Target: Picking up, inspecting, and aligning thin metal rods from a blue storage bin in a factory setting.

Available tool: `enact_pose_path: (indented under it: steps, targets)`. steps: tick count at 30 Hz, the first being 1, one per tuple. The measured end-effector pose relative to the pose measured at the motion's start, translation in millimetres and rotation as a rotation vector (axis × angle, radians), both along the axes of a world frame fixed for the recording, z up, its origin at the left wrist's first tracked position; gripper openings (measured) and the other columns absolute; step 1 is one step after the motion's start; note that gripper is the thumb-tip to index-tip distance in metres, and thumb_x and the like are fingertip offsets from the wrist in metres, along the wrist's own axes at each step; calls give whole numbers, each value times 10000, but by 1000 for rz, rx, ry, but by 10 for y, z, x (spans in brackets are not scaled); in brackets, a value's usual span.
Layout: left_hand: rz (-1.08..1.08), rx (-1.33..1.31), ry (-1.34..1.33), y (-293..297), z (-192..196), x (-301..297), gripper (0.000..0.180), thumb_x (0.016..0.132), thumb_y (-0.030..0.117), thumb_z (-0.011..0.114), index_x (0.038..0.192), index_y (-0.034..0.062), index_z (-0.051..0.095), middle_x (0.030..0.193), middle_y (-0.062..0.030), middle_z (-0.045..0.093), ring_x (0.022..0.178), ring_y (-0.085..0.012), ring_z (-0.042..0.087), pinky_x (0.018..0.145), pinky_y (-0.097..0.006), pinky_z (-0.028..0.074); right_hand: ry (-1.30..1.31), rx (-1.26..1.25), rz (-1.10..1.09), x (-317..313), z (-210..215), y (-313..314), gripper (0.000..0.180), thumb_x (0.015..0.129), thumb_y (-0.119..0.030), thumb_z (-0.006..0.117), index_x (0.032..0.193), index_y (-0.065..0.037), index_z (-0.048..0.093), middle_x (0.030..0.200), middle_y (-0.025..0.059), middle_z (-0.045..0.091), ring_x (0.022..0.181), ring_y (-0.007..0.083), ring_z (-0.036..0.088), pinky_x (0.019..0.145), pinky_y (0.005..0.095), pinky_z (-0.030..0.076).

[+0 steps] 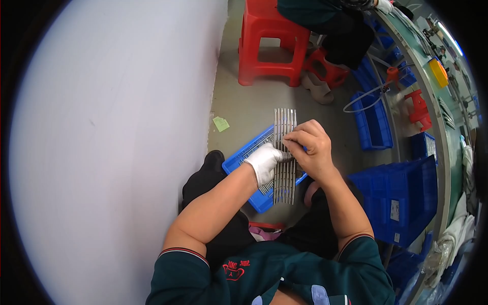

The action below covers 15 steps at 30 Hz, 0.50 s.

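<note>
Left hand (pixel 265 161), in a white knit-looking glove, is closed around a flat row of metal rods (pixel 284 190): slender, straight, shiny, laid side by side. Right hand (pixel 314 148), bare, has thumb and forefinger drawn together at the row's face; from where I stand I cannot tell whether a rod is pinched between them.

Rods are held upright in view, above the blue tray (pixel 262 207) (smooth plastic, rectangular), which contains more thin metal pieces. Taking the tray as reference: pale, smooth wall (pixel 117 127) to its left; yellow-green paper slip (pixel 220 123) on the floor, just beyond its upper left; glossy red plastic stool (pixel 268 23) farther ahead; blue bins (pixel 391 185) to its right.

Writing: white labels (pixel 395 210) on the bins, print too small to read; red stitched emblem (pixel 235 272) on the dark green shirt (pixel 284 262), nearer the wearer than the tray.
</note>
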State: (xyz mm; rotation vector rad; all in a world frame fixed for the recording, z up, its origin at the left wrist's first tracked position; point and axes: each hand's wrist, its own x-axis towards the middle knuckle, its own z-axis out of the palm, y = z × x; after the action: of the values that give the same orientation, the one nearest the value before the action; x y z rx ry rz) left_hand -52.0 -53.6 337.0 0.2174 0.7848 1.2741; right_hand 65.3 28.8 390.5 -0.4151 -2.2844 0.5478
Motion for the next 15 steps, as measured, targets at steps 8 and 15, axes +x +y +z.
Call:
enact_pose_path:
  steps: [8,15]
  targets:
    - [21,12,17,6,-109,-17,225,825,-24,583,1038,46,602,919,-67,646,836,-203,648,718,-342,542,-21,222,-28,-33,73,-112,133,646,-45,724,760,-75,663,738,37,595,724,240,556,648,354,432]
    - [50,20,92,-13,-79,-14,221,822,1,596,1034,61,611,925,-65,645,845,-198,645,717,-345,542,6,141,-59,-47,-10,-104,111,649,-62,722,734,-99,660,732,14,591,717,228,550,637,354,410]
